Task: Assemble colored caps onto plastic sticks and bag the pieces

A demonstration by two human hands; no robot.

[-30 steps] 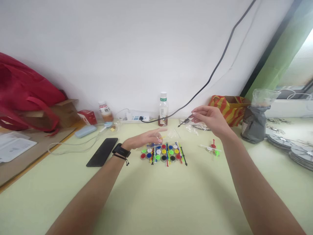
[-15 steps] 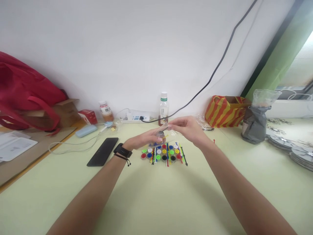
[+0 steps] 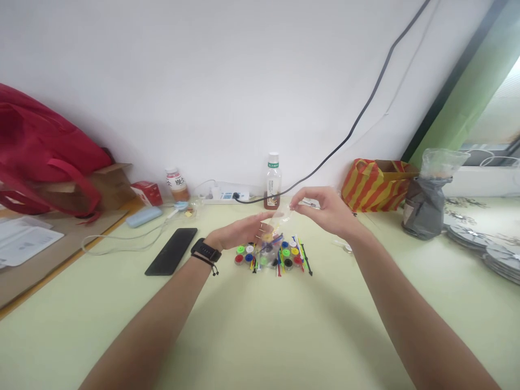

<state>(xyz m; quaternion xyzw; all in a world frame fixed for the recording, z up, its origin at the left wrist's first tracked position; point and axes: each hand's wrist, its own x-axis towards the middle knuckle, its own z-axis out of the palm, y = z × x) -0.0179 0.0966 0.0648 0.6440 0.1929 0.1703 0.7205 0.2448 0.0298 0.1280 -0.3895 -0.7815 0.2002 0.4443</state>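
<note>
A clear plastic bag with colourful small pieces in its lower part hangs over the middle of the table. My right hand pinches the bag's upper edge between thumb and fingertips. Beside the bag on the left, my left hand has its fingers stretched out toward it; whether they touch it I cannot tell. Below lie several round pieces with coloured centres, among them a red one and a yellow one. Between them are thin coloured arrow-ended sticks, including a black one. The bag partly covers the middle pieces.
A black phone lies to the left, near a light blue case. At the wall stand a drink bottle and a power strip. A striped bag and stacked grey discs are on the right.
My right hand has moved slightly up and right, lifting the bag's edge. The bag now hangs upright, its pieces in the lower part. My left fingers have spread.
</note>
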